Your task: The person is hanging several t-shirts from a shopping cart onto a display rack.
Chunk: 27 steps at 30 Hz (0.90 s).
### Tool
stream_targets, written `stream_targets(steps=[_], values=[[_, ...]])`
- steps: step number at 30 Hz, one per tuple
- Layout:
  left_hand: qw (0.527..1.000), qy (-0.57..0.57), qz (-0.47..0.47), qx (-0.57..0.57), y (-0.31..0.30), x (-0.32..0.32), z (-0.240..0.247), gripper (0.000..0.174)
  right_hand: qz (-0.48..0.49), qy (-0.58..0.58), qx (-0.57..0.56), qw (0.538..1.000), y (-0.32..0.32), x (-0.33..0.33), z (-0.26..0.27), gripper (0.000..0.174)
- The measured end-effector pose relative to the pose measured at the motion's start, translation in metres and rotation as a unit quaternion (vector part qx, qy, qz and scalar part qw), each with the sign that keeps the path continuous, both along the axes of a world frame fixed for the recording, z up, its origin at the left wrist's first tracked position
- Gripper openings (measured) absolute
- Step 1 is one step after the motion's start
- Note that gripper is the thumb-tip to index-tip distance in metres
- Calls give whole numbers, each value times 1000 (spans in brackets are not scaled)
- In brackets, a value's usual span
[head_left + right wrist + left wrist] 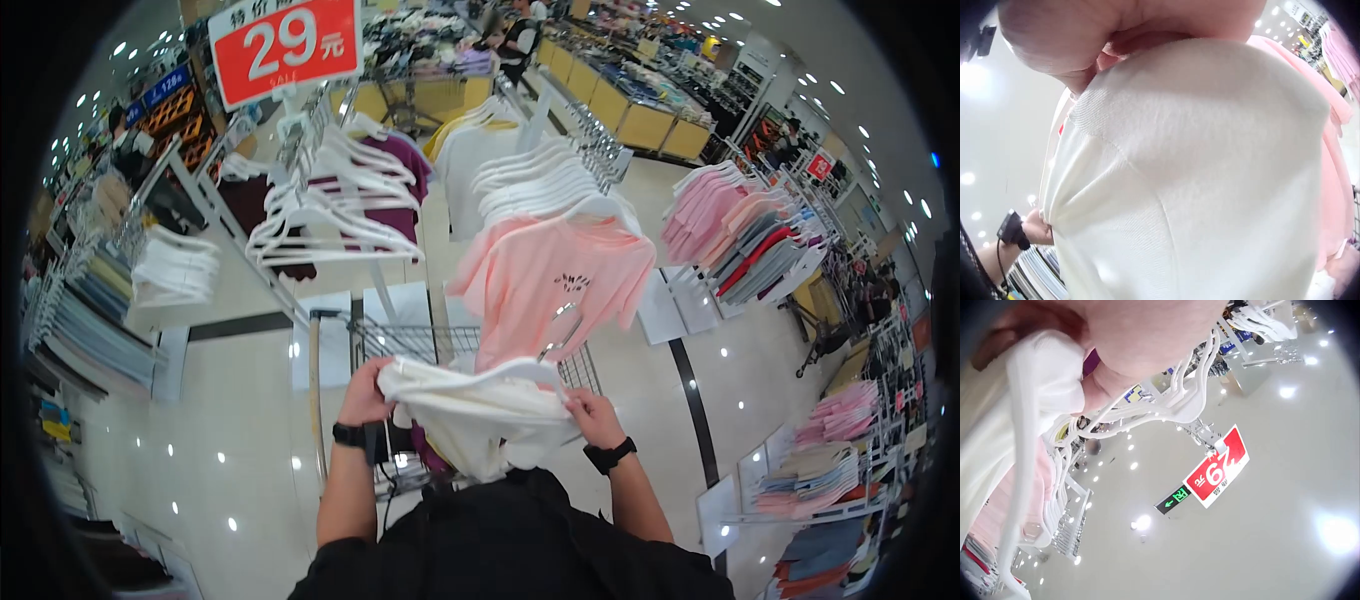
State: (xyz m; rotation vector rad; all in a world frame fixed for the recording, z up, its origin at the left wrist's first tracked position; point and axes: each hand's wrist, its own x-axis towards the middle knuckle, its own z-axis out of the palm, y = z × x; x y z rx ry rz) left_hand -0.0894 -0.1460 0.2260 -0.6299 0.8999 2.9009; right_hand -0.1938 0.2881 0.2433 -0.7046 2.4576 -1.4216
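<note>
A white garment (480,415) stretches between the two hands in the head view, with a white hanger (500,374) lying along its upper edge. My left hand (368,392) grips the garment's left end; in the left wrist view that hand (1141,337) pinches white cloth beside the hanger (1020,456). At the other end, my right hand (594,417) holds cloth near the hanger's right tip. The right wrist view has its fingers (1179,22) curled over the top of the white cloth (1210,156). Pink shirts (560,280) hang just beyond.
A wire cart (425,343) stands below and beyond the garment. Empty white hangers (335,235) hang at left on a rack under a red price sign (285,50). More clothes racks stand on both sides, with pink and grey garments (745,240) at right.
</note>
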Motion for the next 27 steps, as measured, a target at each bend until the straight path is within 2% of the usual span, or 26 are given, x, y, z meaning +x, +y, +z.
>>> stream_targets(steps=[1,2,4,5,7,11,14,15,17,18,19,20,21,24,25,26,27], values=[[1000,-1,4,18,3,-3,2,26,-34,-7,7,999,4,2,5,19],[999,-4,10,36,4,-3,3,26,-58,34,-44,997,8,-2,-10,18],[999,-12,24,19,16,-2,19,25,-77,11,-114,990,17,-10,-28,19],[999,-23,22,-4,16,-3,12,25,-71,2,-114,991,22,-11,-31,19],[997,-15,20,-67,27,-1,27,26,-52,55,-29,997,30,-9,-21,19],[993,-33,31,-108,47,2,44,25,-23,57,-36,997,40,-6,-7,19],[994,-33,34,-101,51,-3,20,25,-6,80,-85,993,49,-12,-6,18],[993,-35,37,-103,56,-5,19,25,1,84,-70,994,55,-15,-8,17],[997,-22,75,-26,69,-8,16,23,9,85,-57,995,66,-21,-14,16],[996,-25,78,-29,77,-9,13,23,36,129,-49,990,67,-24,-17,16],[997,-21,62,-52,85,-9,11,25,63,173,-42,982,67,-25,-20,16],[996,-17,46,-77,95,-10,8,27,67,170,-48,982,69,-25,-22,16],[944,-22,-3,-330,132,-3,54,28,71,194,-36,978,68,-24,-22,16],[841,59,-155,-516,170,12,82,22,76,212,-30,974,68,-29,-26,16],[814,66,-98,-569,174,16,82,20,71,207,-29,975,71,-27,-28,16],[827,57,-46,-558,168,22,73,20,83,194,-28,977,74,-26,-29,16],[808,10,7,-588,167,29,72,23,88,161,-41,982,74,-29,-23,15]])
